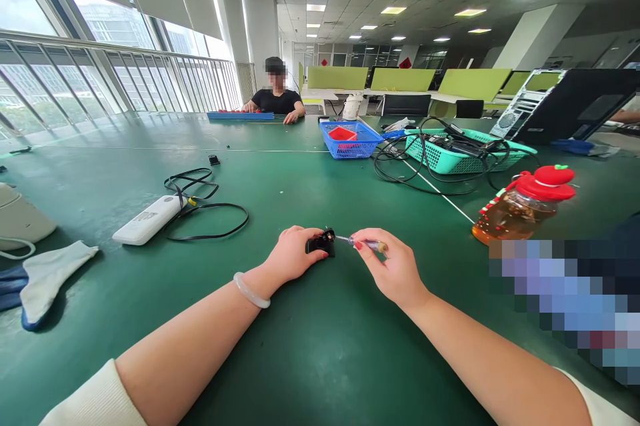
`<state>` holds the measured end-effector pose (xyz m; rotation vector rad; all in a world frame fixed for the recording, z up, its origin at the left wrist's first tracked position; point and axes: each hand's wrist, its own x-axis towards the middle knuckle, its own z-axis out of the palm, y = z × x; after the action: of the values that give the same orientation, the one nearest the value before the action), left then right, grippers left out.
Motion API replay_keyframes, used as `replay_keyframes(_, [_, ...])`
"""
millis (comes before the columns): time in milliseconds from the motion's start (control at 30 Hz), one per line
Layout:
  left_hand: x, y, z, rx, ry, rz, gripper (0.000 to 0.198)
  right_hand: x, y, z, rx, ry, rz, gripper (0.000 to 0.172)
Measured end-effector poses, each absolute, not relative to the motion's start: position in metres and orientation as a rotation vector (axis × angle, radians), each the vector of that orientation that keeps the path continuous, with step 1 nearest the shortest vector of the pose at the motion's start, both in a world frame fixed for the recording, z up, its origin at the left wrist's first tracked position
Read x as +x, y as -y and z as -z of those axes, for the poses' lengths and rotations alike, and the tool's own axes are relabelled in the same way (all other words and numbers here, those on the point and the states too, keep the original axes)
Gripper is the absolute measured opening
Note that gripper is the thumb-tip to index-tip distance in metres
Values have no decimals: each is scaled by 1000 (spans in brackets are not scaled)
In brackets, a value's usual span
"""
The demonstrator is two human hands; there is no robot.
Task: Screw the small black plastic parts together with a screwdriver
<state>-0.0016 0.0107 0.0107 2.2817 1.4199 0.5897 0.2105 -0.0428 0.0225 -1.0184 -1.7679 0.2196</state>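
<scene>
My left hand [294,254] is closed around a small black plastic part [321,243], keeping it near the green tabletop in front of me. Its exact kind is too small to make out. Between the fingers of my right hand [393,265] is a slim screwdriver [374,245] with a translucent handle. The thin metal shaft points left, and its tip reaches the right side of the black part. Whether the tip sits in a screw cannot be seen. A pale bracelet [251,291] circles my left wrist.
Left lie a white power strip [145,219] with a looped black cord and a work glove [55,279]. A blue basket [351,146], a green basket [453,161] with tangled cables, and a red-lidded bottle [520,213] stand right. A person [277,99] sits across the table [310,359].
</scene>
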Motion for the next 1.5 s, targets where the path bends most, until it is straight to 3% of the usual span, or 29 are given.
replay_keyframes(300, [0,-6,-16,2349,-1382,-570,44,215,31,-11,-1079,1438,-532,30])
replay_keyframes(500, [0,-7,-15,2365,-1369,-544,44,212,32,-10,-1096,1529,-640,34])
replay_keyframes(1067, [-4,-11,-8,2370,-1361,-540,52,214,40,-18,-1075,1704,-435,27])
replay_keyframes(1500, [-3,-12,-7,2477,-1314,-488,51,210,49,-22,-858,1882,-399,11])
